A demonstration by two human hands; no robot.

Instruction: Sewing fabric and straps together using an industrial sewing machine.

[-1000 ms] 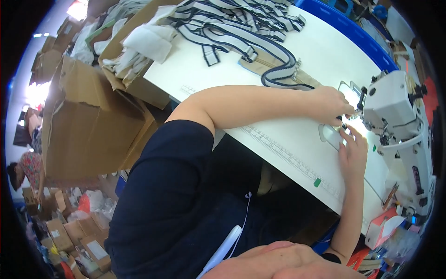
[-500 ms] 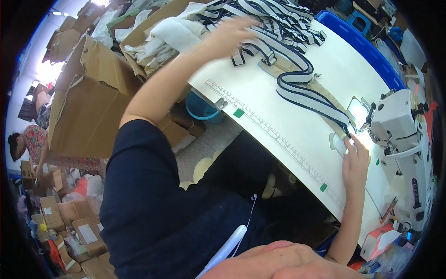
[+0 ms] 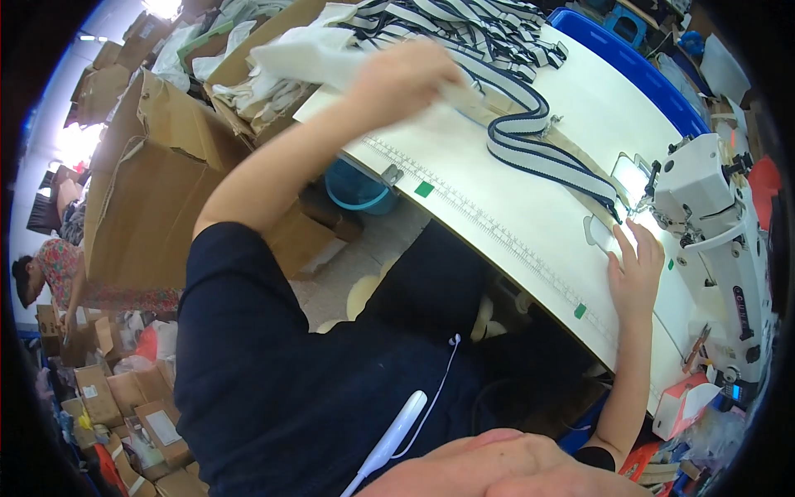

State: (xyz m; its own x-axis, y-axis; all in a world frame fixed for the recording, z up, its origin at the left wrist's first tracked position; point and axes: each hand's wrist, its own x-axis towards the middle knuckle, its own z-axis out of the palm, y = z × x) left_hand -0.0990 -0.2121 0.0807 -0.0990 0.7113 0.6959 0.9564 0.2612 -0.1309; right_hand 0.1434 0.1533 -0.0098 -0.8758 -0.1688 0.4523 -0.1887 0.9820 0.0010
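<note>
Strap (image 3: 551,166): end lying beside your nearer, finger-spread right grip (image 3: 636,267), running toward ten o'clock; left grip (image 3: 402,83) blurring, hold unclear.

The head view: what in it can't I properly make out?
In the head view:
Left hand: motion blur hides whether it grips anything.
Pile of straps: cut off by the top edge.
Sewing machine: its needle is too small, amid glare.
Right hand: whether it touches the long strap is too small to tell.
</note>
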